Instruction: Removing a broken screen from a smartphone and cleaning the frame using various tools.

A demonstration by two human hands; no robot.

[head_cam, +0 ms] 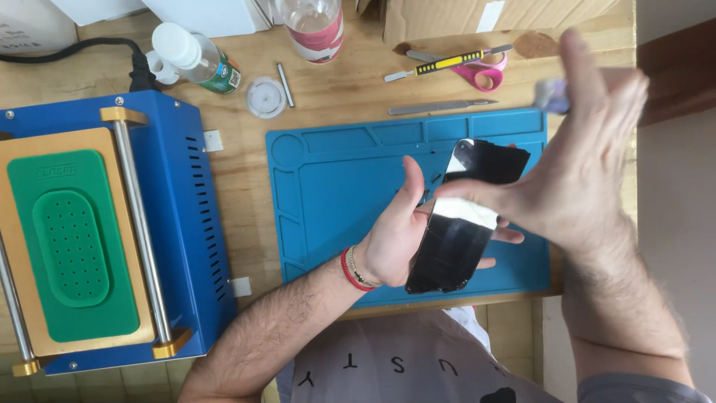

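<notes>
My left hand (399, 235) holds a black glossy phone panel (455, 250) from below, over the blue silicone work mat (335, 186). The panel is tilted, its top end near the mat's upper right. My right hand (574, 164) is above and to the right of the panel, fingers spread and blurred. Its thumb rests on the panel's middle. A small purplish object (550, 95) shows blurred behind the right hand's fingers; whether the hand holds it I cannot tell.
A blue machine with a green pad (71, 239) fills the left. At the back stand a small bottle (195, 60), a clear bottle (315, 26), a round lid (266, 97), pink scissors (477, 73), a yellow-handled tool (447, 64) and a metal blade tool (440, 107).
</notes>
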